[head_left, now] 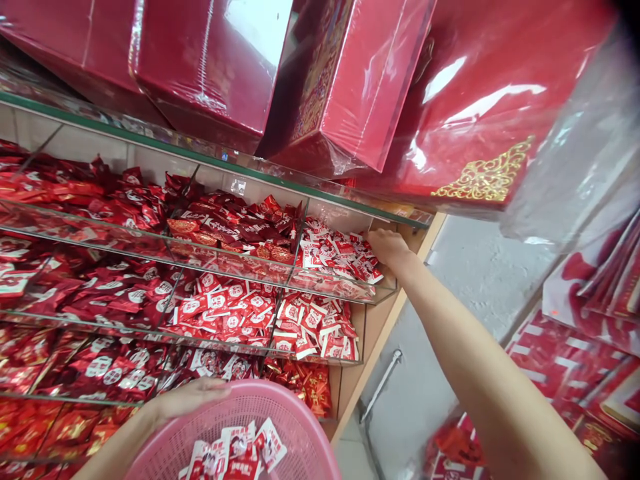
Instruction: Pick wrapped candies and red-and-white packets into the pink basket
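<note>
My left hand (193,400) is closed on the rim of a pink plastic basket (305,443) with perforated walls, low in the view. Several small red-and-white candy packets (240,443) lie inside it. My right hand (387,248) reaches into the right end compartment of the upper open shelf, at the edge of a heap of similar red-and-white packets (335,250). Its fingers are bent and held together, with the tips partly hidden; what they hold, if anything, does not show.
Glass-fronted tiers (215,320) hold heaps of red wrapped sweets. Large red boxes (210,60) in clear film stand on the glass shelf (200,160) above and overhang its edge. A wooden side panel (370,353) ends the rack. Red packaged goods (555,353) are at the right.
</note>
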Demonstrator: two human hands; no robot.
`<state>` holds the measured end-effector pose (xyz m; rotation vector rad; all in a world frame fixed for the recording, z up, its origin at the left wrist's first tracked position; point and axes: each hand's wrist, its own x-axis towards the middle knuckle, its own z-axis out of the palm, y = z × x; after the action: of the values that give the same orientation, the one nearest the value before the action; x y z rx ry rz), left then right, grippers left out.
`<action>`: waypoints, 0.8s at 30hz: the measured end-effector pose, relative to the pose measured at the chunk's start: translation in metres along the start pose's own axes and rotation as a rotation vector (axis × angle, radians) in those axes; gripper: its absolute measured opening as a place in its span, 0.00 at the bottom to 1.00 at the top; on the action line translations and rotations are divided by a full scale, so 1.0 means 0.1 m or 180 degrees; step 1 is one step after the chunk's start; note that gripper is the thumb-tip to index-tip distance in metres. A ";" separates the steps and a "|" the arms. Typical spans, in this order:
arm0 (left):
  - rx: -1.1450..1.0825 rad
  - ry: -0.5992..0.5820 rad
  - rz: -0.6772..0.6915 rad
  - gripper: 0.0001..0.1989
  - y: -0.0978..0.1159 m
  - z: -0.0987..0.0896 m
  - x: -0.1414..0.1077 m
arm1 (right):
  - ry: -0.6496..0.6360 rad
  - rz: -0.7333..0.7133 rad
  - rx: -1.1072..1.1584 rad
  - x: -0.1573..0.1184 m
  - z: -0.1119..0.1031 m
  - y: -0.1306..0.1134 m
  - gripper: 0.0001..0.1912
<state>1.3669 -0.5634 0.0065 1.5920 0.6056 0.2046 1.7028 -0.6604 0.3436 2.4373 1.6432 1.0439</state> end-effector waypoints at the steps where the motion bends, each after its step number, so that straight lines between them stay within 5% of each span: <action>1: -0.0003 -0.0015 -0.0006 0.22 0.03 0.01 -0.01 | -0.0049 0.0003 -0.0077 0.00 -0.01 0.00 0.12; 12: -0.0206 -0.0115 -0.0058 0.21 0.12 0.07 0.01 | 0.0100 -0.0045 -0.0364 -0.15 -0.18 -0.03 0.16; 24: -0.0312 -0.0145 -0.0026 0.20 0.14 0.11 0.04 | 0.0747 0.0618 0.0179 -0.39 -0.14 0.04 0.14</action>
<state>1.3792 -0.5706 0.0172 1.4954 0.5585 0.1888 1.6895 -0.6994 0.3362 2.6423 1.5355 1.3758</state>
